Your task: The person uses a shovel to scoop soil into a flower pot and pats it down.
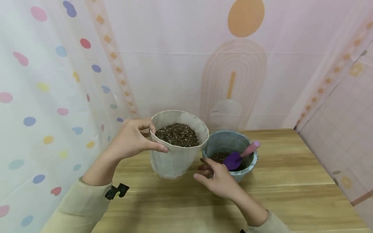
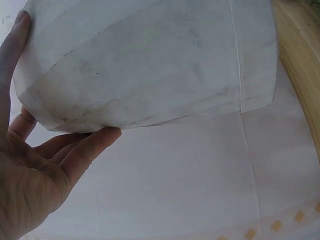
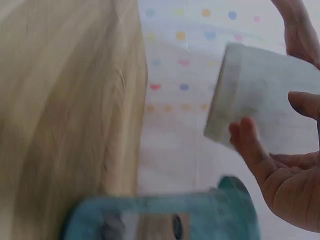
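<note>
A whitish, faceted flower pot (image 1: pixel 172 161) holds dark, speckled soil (image 1: pixel 178 135). My left hand (image 1: pixel 128 140) grips its left rim, the thumb along the front outside and the fingers round the far side. In the left wrist view, fingers (image 2: pixel 92 150) press the pot's pale wall. Between the pot and a blue-grey bucket (image 1: pixel 227 139) is my right hand (image 1: pixel 218 179), fingers loosely bent and holding nothing. A small trowel (image 1: pixel 233 160) with a purple blade and pink handle leans inside the bucket, on soil there. Whether the pot touches the table is unclear.
The wooden table (image 1: pixel 291 168) carries the pot's surroundings and the bucket. Behind it hangs a pale printed curtain (image 1: pixel 163 64); a dotted curtain (image 1: pixel 32 136) hangs close on the left. A black clip-like piece (image 1: pixel 117 191) is at my left sleeve.
</note>
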Available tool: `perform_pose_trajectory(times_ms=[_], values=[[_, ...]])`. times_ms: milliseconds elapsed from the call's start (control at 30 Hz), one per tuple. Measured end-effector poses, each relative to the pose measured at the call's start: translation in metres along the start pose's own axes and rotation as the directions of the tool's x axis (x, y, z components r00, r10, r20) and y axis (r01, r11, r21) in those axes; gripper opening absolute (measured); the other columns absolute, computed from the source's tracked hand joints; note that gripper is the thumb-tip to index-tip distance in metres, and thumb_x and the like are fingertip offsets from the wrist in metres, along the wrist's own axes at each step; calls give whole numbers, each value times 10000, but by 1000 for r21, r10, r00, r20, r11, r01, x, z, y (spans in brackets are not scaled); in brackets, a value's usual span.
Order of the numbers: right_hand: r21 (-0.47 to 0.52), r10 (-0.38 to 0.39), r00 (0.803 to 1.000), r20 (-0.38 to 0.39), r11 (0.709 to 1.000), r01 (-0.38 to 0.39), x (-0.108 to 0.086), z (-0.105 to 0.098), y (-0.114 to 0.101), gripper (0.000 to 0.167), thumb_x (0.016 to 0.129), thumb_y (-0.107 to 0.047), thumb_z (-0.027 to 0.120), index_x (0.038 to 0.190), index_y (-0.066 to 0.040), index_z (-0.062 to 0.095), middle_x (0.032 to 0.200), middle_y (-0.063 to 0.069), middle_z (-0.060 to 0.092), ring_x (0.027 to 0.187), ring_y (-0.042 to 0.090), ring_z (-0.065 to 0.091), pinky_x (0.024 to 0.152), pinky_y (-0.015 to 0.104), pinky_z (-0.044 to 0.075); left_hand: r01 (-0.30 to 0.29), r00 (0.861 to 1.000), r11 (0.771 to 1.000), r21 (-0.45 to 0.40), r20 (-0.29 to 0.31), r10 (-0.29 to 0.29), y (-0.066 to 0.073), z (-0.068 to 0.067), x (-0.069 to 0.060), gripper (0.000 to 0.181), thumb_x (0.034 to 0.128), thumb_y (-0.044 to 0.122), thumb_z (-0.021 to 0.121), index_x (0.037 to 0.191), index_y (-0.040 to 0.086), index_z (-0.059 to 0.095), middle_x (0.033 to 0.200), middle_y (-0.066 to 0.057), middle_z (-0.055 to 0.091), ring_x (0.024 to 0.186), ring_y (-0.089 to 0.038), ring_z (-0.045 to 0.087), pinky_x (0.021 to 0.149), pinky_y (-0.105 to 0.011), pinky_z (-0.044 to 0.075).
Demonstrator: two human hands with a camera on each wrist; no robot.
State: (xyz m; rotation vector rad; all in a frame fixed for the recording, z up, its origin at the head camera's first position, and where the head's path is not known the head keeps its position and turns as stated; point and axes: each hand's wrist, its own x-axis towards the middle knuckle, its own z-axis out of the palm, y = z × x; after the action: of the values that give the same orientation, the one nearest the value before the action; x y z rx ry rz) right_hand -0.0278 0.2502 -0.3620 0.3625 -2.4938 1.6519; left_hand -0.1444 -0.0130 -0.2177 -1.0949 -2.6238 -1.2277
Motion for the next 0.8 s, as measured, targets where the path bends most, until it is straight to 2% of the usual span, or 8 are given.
perform_pose_trajectory(times_ms=[100, 200, 300, 400, 500, 633, 800], values=[[52, 22, 1000, 22, 998, -23, 4, 12, 2, 721, 954, -256, 726, 1475, 103, 381, 1275, 280, 633, 1072, 325, 704, 852, 416, 598, -3, 1000, 1000, 4, 16, 3, 2, 1, 2, 518, 571, 391, 991, 750, 123, 585, 677, -6, 575, 529, -80, 466, 470, -276, 409], [113, 20, 999, 43, 993, -25, 8, 22, 5, 746, 951, -238, 729, 1509, 62, 335, 1337, 287, 580, 1129, 390, 660, 919, 475, 567, -15, 999, 1000, -7, 28, 15, 3, 3, 4, 505, 571, 362, 996, 756, 118, 595, 731, -40, 582, 559, -105, 549, 487, -279, 442], [240, 42, 995, 96, 969, -64, 12, 31, 8, 760, 956, -229, 722, 1543, -9, 293, 1361, 248, 554, 1187, 396, 616, 969, 469, 543, -46, 998, 999, 16, 31, 46, 5, 6, 6, 496, 560, 373, 998, 754, 143, 604, 718, -31, 556, 541, -95, 502, 472, -267, 408], [371, 93, 988, 126, 919, -134, 15, 39, 10, 742, 964, -230, 710, 1546, -43, 290, 1327, 213, 574, 1184, 350, 619, 966, 446, 548, -104, 994, 992, 70, 36, 102, 8, 8, 10, 501, 546, 427, 993, 751, 173, 613, 665, -4, 503, 510, -73, 393, 447, -254, 342], [462, 139, 985, 106, 870, -172, 18, 47, 12, 678, 962, -212, 710, 1502, -11, 352, 1271, 205, 605, 1123, 316, 646, 940, 462, 560, -141, 989, 982, 129, 52, 135, 12, 8, 16, 516, 531, 477, 984, 759, 180, 628, 632, 15, 449, 489, -66, 313, 438, -249, 289], [586, 142, 984, 110, 791, -179, 20, 57, 13, 638, 965, -171, 706, 1470, 33, 375, 1292, 206, 589, 1108, 303, 645, 986, 488, 533, -139, 989, 969, 202, 86, 124, 19, 7, 21, 547, 509, 536, 971, 791, 192, 654, 605, 34, 399, 489, -69, 292, 447, -252, 271], [692, 131, 981, 144, 696, -194, 22, 66, 11, 659, 972, -222, 706, 1447, 86, 367, 1287, 195, 587, 1074, 252, 656, 1013, 436, 522, -142, 986, 949, 281, 127, 110, 27, 8, 28, 576, 488, 585, 960, 826, 220, 671, 584, 56, 380, 518, -105, 323, 479, -280, 302]])
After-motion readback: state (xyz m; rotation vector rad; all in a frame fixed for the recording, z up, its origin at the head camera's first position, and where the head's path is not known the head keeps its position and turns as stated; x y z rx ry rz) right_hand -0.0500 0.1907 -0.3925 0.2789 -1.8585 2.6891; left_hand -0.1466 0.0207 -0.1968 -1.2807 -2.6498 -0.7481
